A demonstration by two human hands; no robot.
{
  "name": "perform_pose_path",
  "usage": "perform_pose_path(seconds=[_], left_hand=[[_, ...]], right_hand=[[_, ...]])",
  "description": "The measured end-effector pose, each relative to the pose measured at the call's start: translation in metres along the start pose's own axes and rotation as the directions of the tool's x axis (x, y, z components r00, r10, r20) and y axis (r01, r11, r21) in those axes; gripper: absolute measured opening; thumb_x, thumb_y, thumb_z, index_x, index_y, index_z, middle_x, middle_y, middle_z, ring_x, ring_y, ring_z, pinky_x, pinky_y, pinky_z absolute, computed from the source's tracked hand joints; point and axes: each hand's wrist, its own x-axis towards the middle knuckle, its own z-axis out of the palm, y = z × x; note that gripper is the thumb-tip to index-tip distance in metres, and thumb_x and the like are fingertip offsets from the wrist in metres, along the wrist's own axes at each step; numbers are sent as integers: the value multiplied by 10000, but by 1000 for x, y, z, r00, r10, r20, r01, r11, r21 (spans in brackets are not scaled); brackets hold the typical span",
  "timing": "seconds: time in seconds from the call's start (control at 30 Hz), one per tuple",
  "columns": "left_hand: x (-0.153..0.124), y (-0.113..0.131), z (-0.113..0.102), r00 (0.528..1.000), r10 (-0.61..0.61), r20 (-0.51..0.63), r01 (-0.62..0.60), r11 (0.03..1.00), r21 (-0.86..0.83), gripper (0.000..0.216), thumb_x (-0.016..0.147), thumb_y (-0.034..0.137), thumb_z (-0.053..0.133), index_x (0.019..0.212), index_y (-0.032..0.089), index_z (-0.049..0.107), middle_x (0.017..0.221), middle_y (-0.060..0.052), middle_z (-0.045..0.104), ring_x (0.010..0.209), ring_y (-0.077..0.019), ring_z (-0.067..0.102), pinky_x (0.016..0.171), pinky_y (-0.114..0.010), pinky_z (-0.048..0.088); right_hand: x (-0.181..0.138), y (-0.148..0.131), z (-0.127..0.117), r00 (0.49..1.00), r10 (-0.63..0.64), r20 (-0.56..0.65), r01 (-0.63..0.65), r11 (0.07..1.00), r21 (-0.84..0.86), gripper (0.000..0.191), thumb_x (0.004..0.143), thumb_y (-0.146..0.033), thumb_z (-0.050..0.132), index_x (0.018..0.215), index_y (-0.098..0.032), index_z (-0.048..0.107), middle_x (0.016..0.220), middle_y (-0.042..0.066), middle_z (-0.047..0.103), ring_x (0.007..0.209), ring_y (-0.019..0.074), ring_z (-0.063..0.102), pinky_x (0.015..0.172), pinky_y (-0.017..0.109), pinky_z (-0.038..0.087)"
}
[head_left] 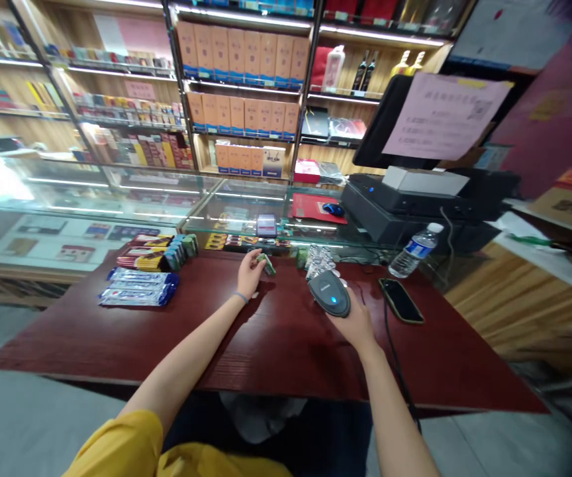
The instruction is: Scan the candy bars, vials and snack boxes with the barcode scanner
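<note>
My left hand (pixel 250 271) reaches forward over the dark red counter (pixel 246 344) and is closed on a small green pack (pixel 267 264). My right hand (pixel 356 322) grips a dark grey handheld barcode scanner (pixel 330 293) with a blue light on its top. The scanner's head points toward the green pack. A black cable (pixel 391 344) runs back from the scanner along the counter. Just beyond the scanner lies a clump of small clear wrapped items (pixel 320 260).
Stacks of cartons and blue packs (pixel 140 289) lie at the counter's left. A black phone (pixel 401 300) and a water bottle (pixel 414 251) are at the right. Behind stand a glass display case (pixel 167 199), a till with a monitor (pixel 405 199) and stocked shelves (pixel 243 86).
</note>
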Motion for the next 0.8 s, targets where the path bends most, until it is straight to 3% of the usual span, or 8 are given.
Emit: perform_pose_path(seconds=[0.17,0.33,0.53,0.7,0.8], left_hand=[[6,2,-70,960,-276,-53,245,915,-322,467,746,333,799,1137,209,577,1145,-58,668,833,-130,664,631,-222,538],[12,9,-119,890,-456,32,398,737,-547,382,780,273,787,1109,183,615,1088,-54,703,763,-100,662,607,-198,548],[15,10,-132,849,-523,79,433,601,-672,224,922,226,626,1143,196,644,1169,-60,698,816,-74,674,653,-162,548],[16,5,-129,846,-519,123,474,626,-619,232,920,271,634,1142,208,657,1202,-65,686,845,-86,677,660,-177,547],[15,3,-129,853,-505,127,470,641,-607,200,954,262,577,1126,206,664,1244,-79,671,888,-94,671,676,-185,538]], right_hand=[[16,-22,35,993,-114,40,113,993,25,483,745,-400,660,1187,-217,594,832,62,759,767,289,736,645,320,521],[29,-52,66,968,-227,108,221,973,58,425,758,-367,657,1159,-245,588,851,39,759,771,281,740,635,293,490],[22,-75,90,913,-311,265,307,950,59,461,738,-308,692,1175,-272,548,892,26,769,777,286,750,615,278,463],[9,-79,94,831,-441,339,441,894,82,536,713,-261,686,1216,-246,503,893,29,767,769,263,750,607,261,445],[5,-81,91,796,-474,376,485,871,70,433,706,-273,680,1115,-234,543,832,26,756,728,255,743,594,256,423]])
